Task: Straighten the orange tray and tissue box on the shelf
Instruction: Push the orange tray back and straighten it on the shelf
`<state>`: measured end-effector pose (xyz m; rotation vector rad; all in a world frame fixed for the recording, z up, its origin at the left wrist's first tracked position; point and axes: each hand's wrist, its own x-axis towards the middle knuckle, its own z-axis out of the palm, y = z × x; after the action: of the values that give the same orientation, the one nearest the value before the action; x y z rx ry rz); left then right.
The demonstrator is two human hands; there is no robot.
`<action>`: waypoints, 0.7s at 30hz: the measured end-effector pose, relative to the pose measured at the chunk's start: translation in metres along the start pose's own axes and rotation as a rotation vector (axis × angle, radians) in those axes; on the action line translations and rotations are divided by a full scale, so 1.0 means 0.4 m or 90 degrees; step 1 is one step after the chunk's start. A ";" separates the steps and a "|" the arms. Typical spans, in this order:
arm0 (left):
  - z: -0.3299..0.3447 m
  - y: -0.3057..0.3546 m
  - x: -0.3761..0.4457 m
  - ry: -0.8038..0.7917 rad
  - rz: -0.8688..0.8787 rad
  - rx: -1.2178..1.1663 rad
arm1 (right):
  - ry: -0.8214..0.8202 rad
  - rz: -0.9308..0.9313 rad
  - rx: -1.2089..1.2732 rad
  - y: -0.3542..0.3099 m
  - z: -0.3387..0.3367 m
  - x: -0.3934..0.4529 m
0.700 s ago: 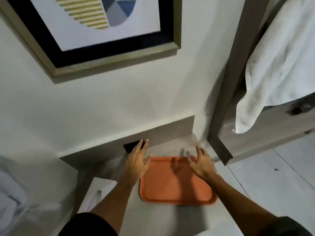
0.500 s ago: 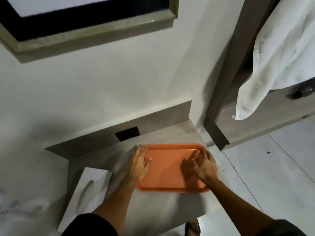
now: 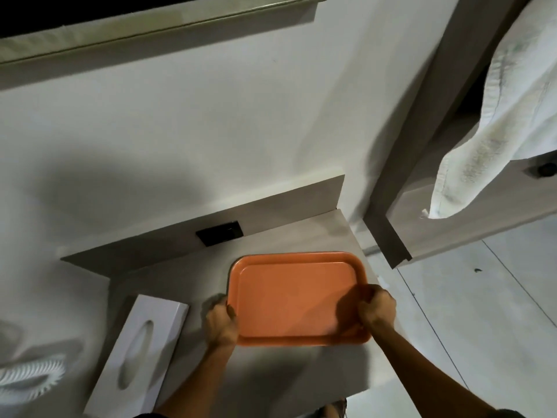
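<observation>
An orange tray (image 3: 289, 300) lies flat on the grey shelf (image 3: 301, 233), toward its right end. My left hand (image 3: 221, 322) grips the tray's left rim with curled fingers. My right hand (image 3: 376, 307) grips the right rim, thumb over the edge. A white tissue box (image 3: 141, 351) with an oval slot lies at an angle on the shelf's left part, apart from the tray and from both hands.
A black socket plate (image 3: 219, 233) sits in the shelf's back panel behind the tray. A wooden door frame (image 3: 388, 239) stands right of the shelf, with a white towel (image 3: 494, 140) hanging over it. A framed picture (image 3: 150, 22) hangs above. White cloth (image 3: 30, 378) lies at far left.
Both hands went from resting flat on the tray to closing on its left and right rims. The view tilted down, bringing the tissue box fully into sight.
</observation>
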<state>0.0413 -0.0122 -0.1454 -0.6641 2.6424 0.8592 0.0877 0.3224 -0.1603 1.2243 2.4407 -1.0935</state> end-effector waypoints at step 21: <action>0.003 -0.101 0.042 0.162 -0.046 -0.151 | -0.046 -0.180 -0.003 -0.201 0.105 0.126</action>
<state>0.0475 -0.0460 -0.1725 -0.9822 2.7386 1.1465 -0.0113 0.2932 -0.1714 0.8387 2.6131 -1.1764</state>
